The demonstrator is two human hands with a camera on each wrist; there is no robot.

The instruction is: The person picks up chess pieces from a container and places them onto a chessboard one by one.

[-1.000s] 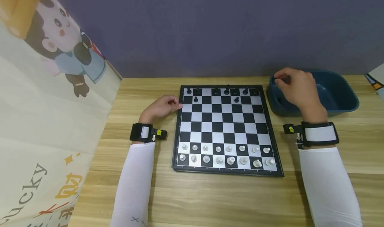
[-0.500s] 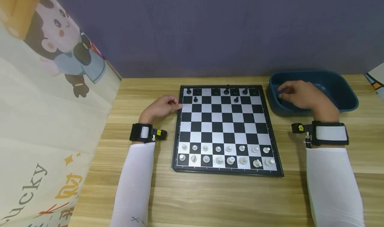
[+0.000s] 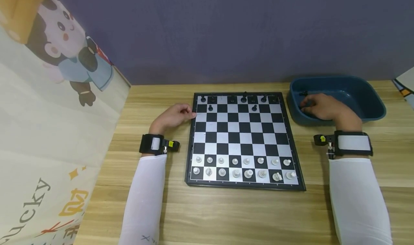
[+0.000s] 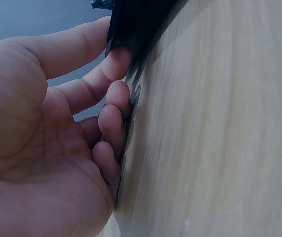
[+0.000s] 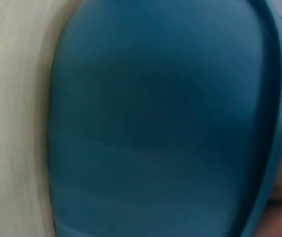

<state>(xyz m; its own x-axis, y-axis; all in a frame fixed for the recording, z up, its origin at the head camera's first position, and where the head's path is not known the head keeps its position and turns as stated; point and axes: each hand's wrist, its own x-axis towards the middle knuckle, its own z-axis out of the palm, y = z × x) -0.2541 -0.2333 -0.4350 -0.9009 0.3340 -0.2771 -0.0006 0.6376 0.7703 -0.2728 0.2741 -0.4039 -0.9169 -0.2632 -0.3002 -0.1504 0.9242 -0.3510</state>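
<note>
A chessboard (image 3: pixel 245 140) lies on the table. White chess pieces (image 3: pixel 249 173) fill its two near rows, and several black pieces (image 3: pixel 244 99) stand at the far side. My left hand (image 3: pixel 176 114) grips the board's left edge; in the left wrist view the thumb (image 4: pixel 81 47) lies at the top edge and the index fingertip (image 4: pixel 117 61) is against its side. Inside the blue bin my right hand (image 3: pixel 323 106) is bent down at the left end, beside a black chess piece (image 3: pixel 303 93). Whether its fingers hold anything cannot be seen.
The blue bin (image 3: pixel 372 94) stands right of the board, close to the dark back wall (image 3: pixel 207 32). In the right wrist view its outer side (image 5: pixel 155 123) hides most of the hand. A printed cloth (image 3: pixel 58 130) borders the table on the left.
My right hand has moved from the bin's left rim down into the bin, towards its near wall. A black piece now shows on the bin's bottom. The left hand stays on the board's edge.
</note>
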